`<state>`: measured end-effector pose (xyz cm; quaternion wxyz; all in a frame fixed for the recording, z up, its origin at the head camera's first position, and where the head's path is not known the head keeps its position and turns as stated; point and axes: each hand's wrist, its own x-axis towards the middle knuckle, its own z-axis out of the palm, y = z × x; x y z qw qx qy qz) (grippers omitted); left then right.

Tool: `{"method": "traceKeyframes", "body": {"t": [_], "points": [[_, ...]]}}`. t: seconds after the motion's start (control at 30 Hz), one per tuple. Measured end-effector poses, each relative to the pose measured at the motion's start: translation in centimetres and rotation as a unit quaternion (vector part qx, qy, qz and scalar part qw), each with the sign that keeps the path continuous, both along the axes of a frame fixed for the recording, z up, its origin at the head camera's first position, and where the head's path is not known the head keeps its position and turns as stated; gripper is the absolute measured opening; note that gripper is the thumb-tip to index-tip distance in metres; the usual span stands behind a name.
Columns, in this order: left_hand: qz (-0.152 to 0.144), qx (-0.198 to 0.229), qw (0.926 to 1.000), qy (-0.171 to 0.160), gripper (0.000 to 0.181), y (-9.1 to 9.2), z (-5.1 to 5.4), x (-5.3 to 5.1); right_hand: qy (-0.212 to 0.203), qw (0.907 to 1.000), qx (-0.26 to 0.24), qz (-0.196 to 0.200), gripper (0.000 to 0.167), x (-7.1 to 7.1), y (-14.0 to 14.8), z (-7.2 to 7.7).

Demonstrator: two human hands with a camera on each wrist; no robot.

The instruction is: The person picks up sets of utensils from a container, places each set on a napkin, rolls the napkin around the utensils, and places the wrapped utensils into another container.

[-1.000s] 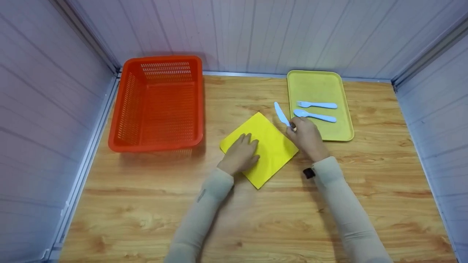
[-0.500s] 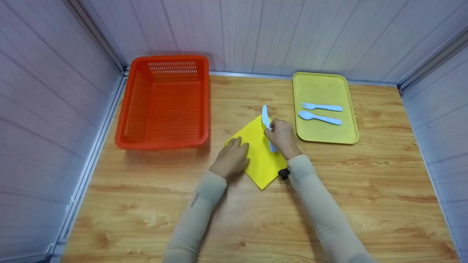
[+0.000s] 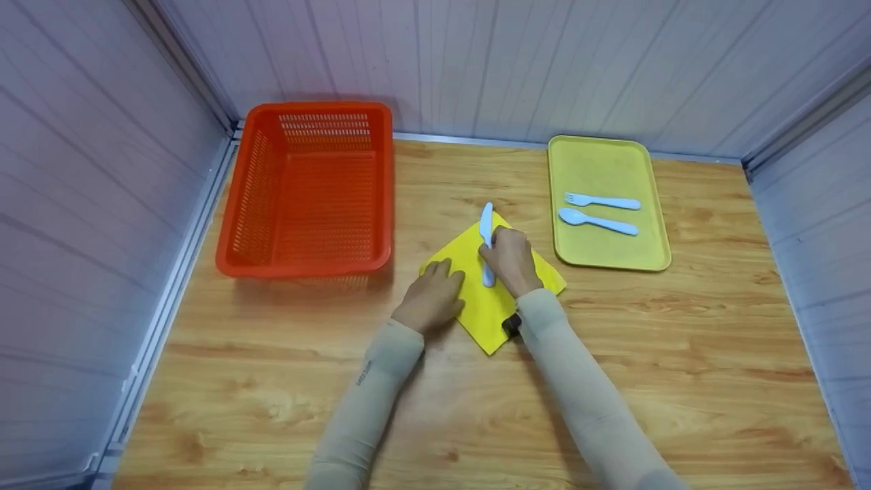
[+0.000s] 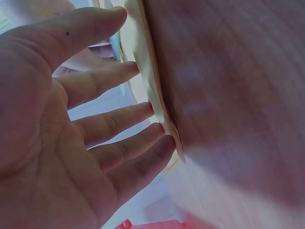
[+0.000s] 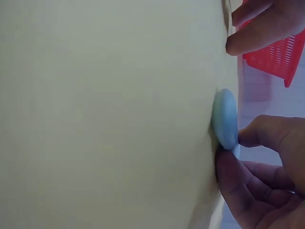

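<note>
A light blue plastic knife (image 3: 486, 221) lies along the yellow folded napkin (image 3: 486, 323), its blade pointing to the back wall. My right hand (image 3: 512, 258) pinches the knife near its middle between thumb and fingers; in the right wrist view the handle end (image 5: 225, 117) rests against the napkin. My left hand (image 3: 432, 294) touches the napkin's left corner with straight, spread fingertips, which the left wrist view shows on the napkin's edge (image 4: 155, 86). Part of the napkin is hidden under the right hand and sleeve.
An orange-red basket (image 3: 388, 224) stands at the back left. At the back right a yellow tray (image 3: 605, 255) bears a light blue fork (image 3: 612, 202) and a light blue spoon (image 3: 609, 224). Walls rise on the left, back and right of the wooden table (image 3: 435, 422).
My right hand has carried the knife leftward from beside the tray and down onto the napkin. The left hand has shifted slightly toward the napkin's left corner.
</note>
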<state>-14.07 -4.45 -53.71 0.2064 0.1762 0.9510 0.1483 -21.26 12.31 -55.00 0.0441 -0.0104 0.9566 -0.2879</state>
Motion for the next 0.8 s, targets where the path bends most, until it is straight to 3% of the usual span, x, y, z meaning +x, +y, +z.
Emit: {"method": "traceKeyframes", "body": {"t": [0.27,0.8], "points": [[0.001,0.012,0.9997,0.019,0.047,-0.19,0.09,0.23,0.017,0.9998,0.009,0.011,0.029,-0.01,-0.28,-0.04],[0.018,0.008,0.9996,-0.021,0.052,-0.01,0.18,-0.01,-0.009,1.0,0.001,-0.002,0.031,-0.05,-0.07,0.17]]}}
